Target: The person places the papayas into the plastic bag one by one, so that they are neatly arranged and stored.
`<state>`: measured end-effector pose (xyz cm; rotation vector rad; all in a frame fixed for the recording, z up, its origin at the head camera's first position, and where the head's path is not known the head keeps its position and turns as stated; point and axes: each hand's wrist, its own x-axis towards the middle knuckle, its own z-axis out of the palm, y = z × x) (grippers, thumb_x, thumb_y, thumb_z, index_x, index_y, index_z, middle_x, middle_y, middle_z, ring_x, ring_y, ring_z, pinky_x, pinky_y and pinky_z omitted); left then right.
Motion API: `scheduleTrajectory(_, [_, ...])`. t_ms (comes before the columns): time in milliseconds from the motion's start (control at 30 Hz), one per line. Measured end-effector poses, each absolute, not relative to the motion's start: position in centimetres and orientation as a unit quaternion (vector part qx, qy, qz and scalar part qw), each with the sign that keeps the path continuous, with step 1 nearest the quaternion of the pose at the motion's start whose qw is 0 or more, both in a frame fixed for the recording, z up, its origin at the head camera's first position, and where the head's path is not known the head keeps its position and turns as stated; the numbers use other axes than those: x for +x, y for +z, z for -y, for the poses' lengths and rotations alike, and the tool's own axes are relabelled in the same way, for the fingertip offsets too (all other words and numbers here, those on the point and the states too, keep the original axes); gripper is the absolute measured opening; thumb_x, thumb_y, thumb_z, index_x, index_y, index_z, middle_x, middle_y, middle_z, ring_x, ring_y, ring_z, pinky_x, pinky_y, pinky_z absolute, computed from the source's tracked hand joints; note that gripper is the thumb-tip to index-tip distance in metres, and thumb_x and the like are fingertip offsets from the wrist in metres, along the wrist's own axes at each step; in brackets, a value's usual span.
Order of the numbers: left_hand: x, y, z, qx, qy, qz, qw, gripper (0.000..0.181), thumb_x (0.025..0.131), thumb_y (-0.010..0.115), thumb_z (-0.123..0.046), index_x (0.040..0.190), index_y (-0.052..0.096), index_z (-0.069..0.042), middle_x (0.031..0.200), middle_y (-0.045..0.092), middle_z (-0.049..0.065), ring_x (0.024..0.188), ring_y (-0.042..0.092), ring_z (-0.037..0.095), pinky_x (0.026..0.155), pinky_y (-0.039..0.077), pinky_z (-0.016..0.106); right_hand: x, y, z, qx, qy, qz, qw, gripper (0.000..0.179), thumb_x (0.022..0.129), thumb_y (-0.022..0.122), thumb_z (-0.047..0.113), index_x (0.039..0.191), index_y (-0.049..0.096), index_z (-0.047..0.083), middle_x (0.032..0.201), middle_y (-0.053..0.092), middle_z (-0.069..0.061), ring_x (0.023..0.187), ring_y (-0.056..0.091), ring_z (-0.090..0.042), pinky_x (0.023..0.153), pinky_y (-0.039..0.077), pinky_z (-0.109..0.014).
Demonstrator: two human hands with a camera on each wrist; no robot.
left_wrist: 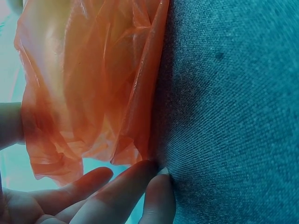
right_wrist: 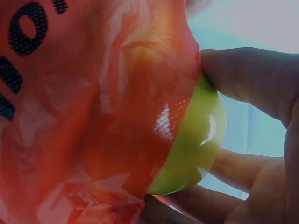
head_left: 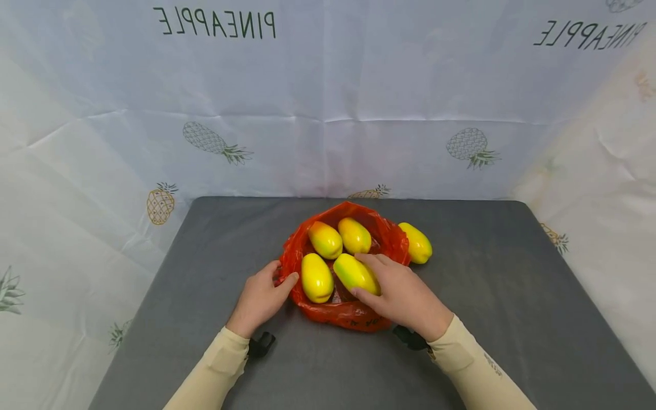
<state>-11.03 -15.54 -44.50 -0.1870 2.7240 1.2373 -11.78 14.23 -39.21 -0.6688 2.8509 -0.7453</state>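
Three yellow fruits [head_left: 317,279] rest in the red bag [head_left: 345,313], left of and beyond the right hand's [head_left: 405,291] fingers; these hold a fourth fruit [head_left: 352,271] within the mouth, thumb on its near side, perhaps to steady the slick skin; a fifth fruit [head_left: 417,245] lies outside on the worktop [head_left: 492,324], beyond them. The left hand's [head_left: 262,295] thumb and fingers straddle the rim, likely to spread the mouth; whether they pinch it, I cannot tell.

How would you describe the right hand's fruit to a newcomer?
On the grey table sits an open red bag. In its mouth, lower right in the head view, is the yellow-green fruit. Unlike its three neighbours inside, it is gripped by the right hand and looks greener.
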Motion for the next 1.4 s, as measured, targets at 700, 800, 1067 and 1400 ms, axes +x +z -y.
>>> scheduleTrajectory(700, [-11.2,-44.5,15.6,-0.064,0.403,-0.91,0.076,0.054,0.103,0.067,-0.043,0.144,0.062,-0.009,0.136,0.074,0.012,0.105,0.073,0.027,0.087,0.063,0.042,-12.4,-40.2,-14.9,-0.28,-0.23,-0.927,0.098,0.064,0.097,0.079,0.04,0.152,0.058,0.016,0.151,0.064,-0.005,0.144,0.06,-0.027,0.117,0.053,-0.049])
scheduleTrajectory(800, [-11.3,-44.6,15.6,-0.064,0.404,-0.909,0.076,0.053,0.103,0.068,-0.043,0.143,0.063,-0.01,0.133,0.075,0.011,0.098,0.071,0.023,0.081,0.061,0.036,-12.5,-40.2,-15.0,-0.287,-0.225,-0.926,0.101,0.064,0.097,0.079,0.039,0.152,0.059,0.014,0.15,0.065,-0.004,0.144,0.06,-0.027,0.118,0.052,-0.049])
scheduleTrajectory(1067, [-11.3,-44.5,15.5,-0.062,0.407,-0.908,0.075,0.048,0.102,0.068,-0.042,0.14,0.065,-0.011,0.125,0.077,0.008,0.087,0.066,0.019,0.073,0.055,0.03,-12.7,-40.4,-14.9,-0.302,-0.206,-0.923,0.117,0.059,0.094,0.081,0.032,0.147,0.063,0.012,0.136,0.071,0.0,0.112,0.065,-0.016,0.102,0.059,-0.042])
scheduleTrajectory(1400, [-11.2,-44.4,15.5,-0.065,0.406,-0.909,0.073,0.048,0.102,0.069,-0.042,0.139,0.065,-0.011,0.125,0.077,0.009,0.084,0.064,0.019,0.072,0.055,0.03,-13.0,-40.6,-14.8,-0.306,-0.208,-0.918,0.141,0.054,0.093,0.082,0.029,0.142,0.064,0.014,0.125,0.072,0.002,0.102,0.062,-0.014,0.094,0.058,-0.04])
